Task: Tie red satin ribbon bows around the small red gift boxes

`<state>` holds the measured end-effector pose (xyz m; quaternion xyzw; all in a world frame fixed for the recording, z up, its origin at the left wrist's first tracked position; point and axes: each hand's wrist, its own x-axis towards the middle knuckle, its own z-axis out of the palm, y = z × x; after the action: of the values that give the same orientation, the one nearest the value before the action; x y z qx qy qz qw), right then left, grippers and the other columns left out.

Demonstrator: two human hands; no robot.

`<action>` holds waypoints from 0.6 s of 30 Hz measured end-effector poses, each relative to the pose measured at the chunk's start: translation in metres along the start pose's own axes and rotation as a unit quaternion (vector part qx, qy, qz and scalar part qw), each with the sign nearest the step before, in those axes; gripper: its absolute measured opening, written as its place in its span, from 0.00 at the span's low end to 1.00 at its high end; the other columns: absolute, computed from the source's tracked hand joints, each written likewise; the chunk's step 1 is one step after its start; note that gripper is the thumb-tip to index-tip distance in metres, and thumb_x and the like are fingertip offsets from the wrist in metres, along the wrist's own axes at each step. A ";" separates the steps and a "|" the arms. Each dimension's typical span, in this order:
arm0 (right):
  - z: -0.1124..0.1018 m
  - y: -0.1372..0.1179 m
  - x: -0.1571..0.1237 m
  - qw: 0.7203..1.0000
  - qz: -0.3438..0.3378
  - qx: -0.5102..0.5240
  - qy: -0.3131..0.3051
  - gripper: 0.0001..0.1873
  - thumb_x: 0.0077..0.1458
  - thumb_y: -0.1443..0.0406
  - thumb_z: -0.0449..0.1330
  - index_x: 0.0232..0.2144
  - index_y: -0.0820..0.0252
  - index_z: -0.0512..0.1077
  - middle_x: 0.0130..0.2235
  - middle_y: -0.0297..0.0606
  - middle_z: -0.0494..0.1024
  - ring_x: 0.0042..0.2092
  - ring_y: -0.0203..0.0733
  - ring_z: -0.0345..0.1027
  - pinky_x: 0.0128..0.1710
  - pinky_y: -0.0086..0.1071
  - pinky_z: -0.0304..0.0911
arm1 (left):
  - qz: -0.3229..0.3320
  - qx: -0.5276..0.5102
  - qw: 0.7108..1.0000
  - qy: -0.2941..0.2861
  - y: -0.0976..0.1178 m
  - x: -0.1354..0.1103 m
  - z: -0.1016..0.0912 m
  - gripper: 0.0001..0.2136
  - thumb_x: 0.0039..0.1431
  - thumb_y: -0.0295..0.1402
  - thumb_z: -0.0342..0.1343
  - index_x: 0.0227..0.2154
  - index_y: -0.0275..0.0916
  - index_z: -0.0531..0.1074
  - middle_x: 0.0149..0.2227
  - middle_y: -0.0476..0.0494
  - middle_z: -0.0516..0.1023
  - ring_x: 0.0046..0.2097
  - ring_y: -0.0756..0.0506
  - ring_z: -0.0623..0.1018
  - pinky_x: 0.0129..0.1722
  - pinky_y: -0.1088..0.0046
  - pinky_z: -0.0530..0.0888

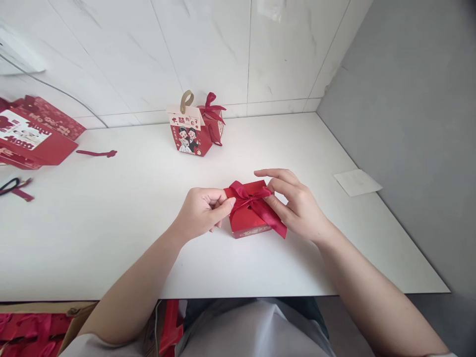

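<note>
A small red gift box (248, 222) sits on the white table in front of me. Across its top a dark red satin ribbon (273, 218) is tied in a bow, one tail hanging over the near right corner. My left hand (204, 210) pinches the bow's left side between thumb and forefinger. On the other side, my right hand (297, 201) pinches the right loop with thumb and a finger, its forefinger stretched out above. Fingers cover parts of the box's left and right edges.
Near the tiled wall stand a red box with a cartoon couple (189, 136) and a smaller ribboned box (215, 124). Larger red boxes (55, 144) and a loose red strip (96, 153) lie left. White paper (357, 182) lies right. A carton (80, 317) of red items is below the table edge.
</note>
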<state>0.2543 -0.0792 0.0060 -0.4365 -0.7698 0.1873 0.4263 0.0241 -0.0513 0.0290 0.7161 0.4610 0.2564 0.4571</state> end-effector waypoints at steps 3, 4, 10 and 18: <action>0.001 0.001 0.000 1.000 0.018 0.002 -0.002 0.07 0.62 0.71 0.54 0.31 0.55 0.65 0.54 0.41 0.73 0.54 0.48 0.67 0.51 0.44 0.64 | 0.005 0.012 1.000 0.007 -0.002 0.002 0.002 0.19 0.61 0.34 0.55 0.16 0.37 0.58 0.13 0.55 0.62 0.15 0.56 0.62 0.15 0.80 0.60; 0.001 0.001 0.000 0.999 0.031 0.007 -0.004 0.07 0.61 0.71 0.54 0.31 0.55 0.65 0.54 0.40 0.73 0.54 0.48 0.67 0.51 0.44 0.64 | 0.011 0.016 1.000 0.013 -0.003 0.002 0.002 0.20 0.60 0.35 0.55 0.16 0.37 0.57 0.13 0.55 0.60 0.16 0.56 0.61 0.16 0.80 0.59; 0.002 0.003 0.001 0.994 0.097 0.050 -0.020 0.07 0.62 0.66 0.57 0.30 0.55 0.65 0.53 0.39 0.73 0.53 0.46 0.68 0.52 0.43 0.64 | 0.034 0.052 0.997 0.037 -0.004 0.001 0.005 0.22 0.55 0.38 0.62 0.16 0.36 0.56 0.17 0.56 0.51 0.22 0.56 0.52 0.21 0.78 0.53; 0.004 0.000 0.001 0.982 0.140 0.125 -0.004 0.10 0.64 0.65 0.55 0.28 0.55 0.67 0.50 0.37 0.75 0.51 0.42 0.70 0.45 0.36 0.67 | -0.019 0.036 0.999 -0.024 0.000 0.000 0.001 0.21 0.55 0.37 0.60 0.18 0.37 0.54 0.16 0.57 0.51 0.19 0.57 0.54 0.19 0.79 0.53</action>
<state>0.2513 -0.0780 0.0041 -0.4824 -0.6733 0.3421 0.4437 0.0247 -0.0514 0.0286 0.7292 0.4724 0.2141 0.4464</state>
